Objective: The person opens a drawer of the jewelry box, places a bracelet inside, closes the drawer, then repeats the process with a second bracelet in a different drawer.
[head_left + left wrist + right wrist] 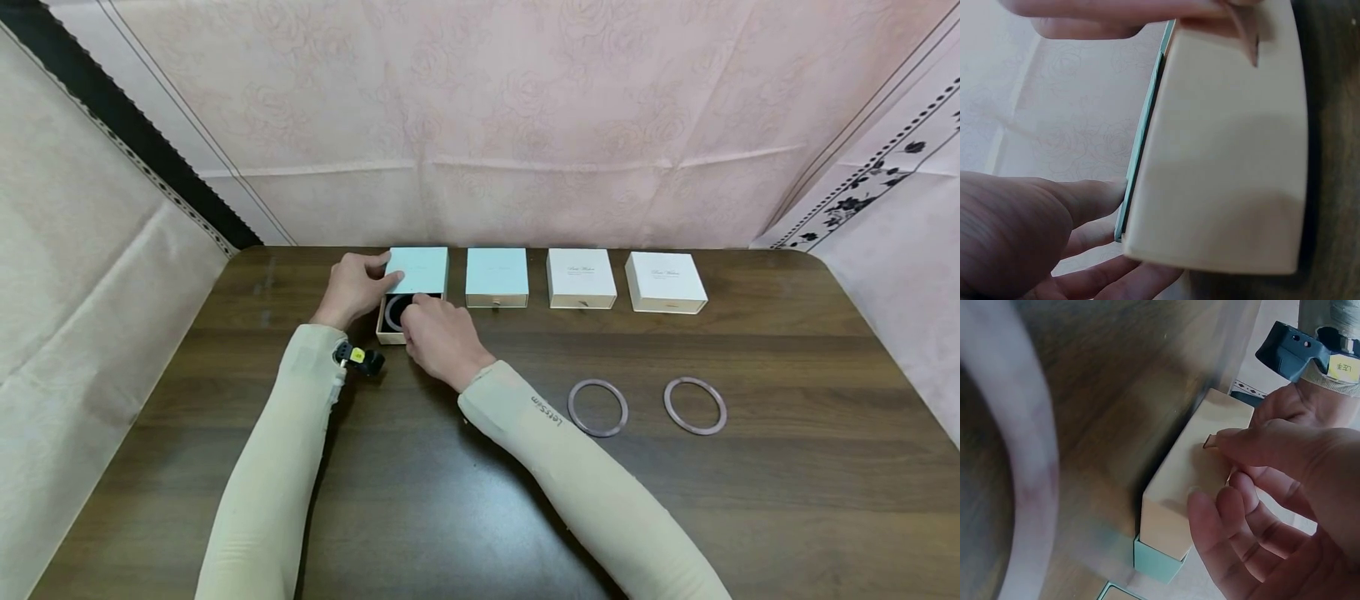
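At the left end of a row, a turquoise drawer-style box (pixel 417 265) has its cream drawer (pixel 1229 150) pulled partway out toward me. My left hand (pixel 354 287) grips the turquoise sleeve at its left side, thumb at the front edge. A pale bangle (pixel 392 312) lies in the dark inside of the drawer, partly covered by my right hand (pixel 445 337). That hand holds the drawer front, its thumb at the small pull tab (pixel 1210 441) and its other fingers curled at the drawer's edge.
A second turquoise box (pixel 497 271) and two white boxes, one in the middle (pixel 581 271) and one at the right end (pixel 666 275), continue the row. Nearer me lie two pale purple bangles, one beside my right sleeve (pixel 624 408) and one farther right (pixel 722 408). Patterned cloth hangs behind.
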{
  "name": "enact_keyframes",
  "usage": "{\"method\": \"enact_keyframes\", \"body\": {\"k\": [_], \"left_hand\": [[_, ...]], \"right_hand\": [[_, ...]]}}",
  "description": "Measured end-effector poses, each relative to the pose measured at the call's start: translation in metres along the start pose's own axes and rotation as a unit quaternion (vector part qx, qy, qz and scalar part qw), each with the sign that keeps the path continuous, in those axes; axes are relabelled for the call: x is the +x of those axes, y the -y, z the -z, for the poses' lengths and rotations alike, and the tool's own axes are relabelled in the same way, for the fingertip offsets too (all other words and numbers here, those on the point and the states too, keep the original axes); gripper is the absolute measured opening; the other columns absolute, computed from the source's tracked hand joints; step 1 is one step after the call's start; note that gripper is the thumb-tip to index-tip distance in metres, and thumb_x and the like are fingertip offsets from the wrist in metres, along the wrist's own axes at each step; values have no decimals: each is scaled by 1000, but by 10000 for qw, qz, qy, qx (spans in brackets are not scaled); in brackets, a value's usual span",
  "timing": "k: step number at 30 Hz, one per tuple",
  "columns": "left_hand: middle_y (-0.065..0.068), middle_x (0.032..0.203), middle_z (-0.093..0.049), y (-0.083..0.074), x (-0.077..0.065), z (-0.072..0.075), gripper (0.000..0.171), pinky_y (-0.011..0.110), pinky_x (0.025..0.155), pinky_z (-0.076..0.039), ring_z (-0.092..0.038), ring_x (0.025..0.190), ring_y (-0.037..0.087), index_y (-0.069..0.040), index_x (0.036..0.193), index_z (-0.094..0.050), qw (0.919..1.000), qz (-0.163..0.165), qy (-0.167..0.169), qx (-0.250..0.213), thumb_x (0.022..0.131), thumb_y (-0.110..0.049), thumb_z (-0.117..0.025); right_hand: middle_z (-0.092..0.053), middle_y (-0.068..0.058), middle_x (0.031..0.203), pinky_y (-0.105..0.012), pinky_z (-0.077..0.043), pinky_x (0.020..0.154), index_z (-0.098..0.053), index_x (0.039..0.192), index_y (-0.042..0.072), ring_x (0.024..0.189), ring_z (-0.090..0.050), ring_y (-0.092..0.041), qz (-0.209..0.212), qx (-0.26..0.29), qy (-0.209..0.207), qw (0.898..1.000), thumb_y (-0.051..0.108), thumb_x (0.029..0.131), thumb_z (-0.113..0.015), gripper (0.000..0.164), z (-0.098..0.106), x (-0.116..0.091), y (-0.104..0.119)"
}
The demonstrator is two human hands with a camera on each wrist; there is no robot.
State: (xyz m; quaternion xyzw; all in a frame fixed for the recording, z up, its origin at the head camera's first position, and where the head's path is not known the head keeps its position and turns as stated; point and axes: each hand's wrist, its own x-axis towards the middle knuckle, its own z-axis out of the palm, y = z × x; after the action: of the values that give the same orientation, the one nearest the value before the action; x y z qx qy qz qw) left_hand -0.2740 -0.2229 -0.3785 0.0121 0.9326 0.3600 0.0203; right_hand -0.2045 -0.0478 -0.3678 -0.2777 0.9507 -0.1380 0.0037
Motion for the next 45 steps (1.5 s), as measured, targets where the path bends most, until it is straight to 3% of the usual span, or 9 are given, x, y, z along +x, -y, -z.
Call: {"method": "enact_keyframes", "body": {"k": [7,13,22,45], "left_hand": [[19,133,-67,-2,0,0,52,28,67,-44,-53,72,17,-12,149,-52,10000,-16,13,33,102,-33,-63],[19,129,-68,0,0,0,53,28,65,-45,-53,70,17,-12,149,-51,10000,-55,13,15,102,-33,-63],[19,138,-64,1,0,0,53,30,76,-47,-61,101,27,-12,150,-50,10000,-12,42,8,103,-33,-62],[20,136,-65,0,0,1,52,28,66,-44,-53,75,20,-11,149,-51,10000,-50,55,-10,103,-31,-63]], "right_hand": [[-63,0,92,-34,-51,58,-61,61,20,70,-58,-15,-22,-94,-50,9999,15,98,-65,37,0,0,-1],[-62,0,92,-34,-49,57,-59,59,20,69,-57,-15,-32,-70,-83,9999,16,98,-65,40,-1,1,0],[-62,0,92,-37,-54,60,-60,58,20,70,-57,-15,-69,-94,-156,9998,16,97,-65,40,-2,3,2],[-63,-1,94,-36,-54,61,-64,63,19,70,-58,-16,-151,-64,-92,9998,18,98,-65,36,-1,7,1]]}}
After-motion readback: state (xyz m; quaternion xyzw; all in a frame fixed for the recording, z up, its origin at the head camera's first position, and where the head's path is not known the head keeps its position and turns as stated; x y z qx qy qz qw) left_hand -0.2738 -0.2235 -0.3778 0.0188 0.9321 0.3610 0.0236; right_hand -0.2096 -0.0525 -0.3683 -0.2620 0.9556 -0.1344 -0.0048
